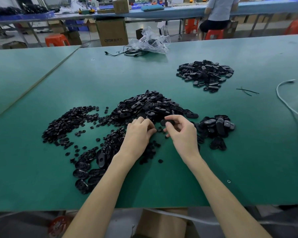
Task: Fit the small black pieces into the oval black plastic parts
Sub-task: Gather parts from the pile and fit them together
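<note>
One oval black plastic part (167,122) clamped in my right hand (183,133) fingers above the surface (162,184); left hand (138,133) fingers curl over small black pieces (159,130), grip unclear. Misaligned, one could flick away.

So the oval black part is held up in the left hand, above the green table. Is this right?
Not quite. The oval black part is held in the right hand, not in the left hand. The head view shows the right thumb and fingers pinching it above the green table.
</note>
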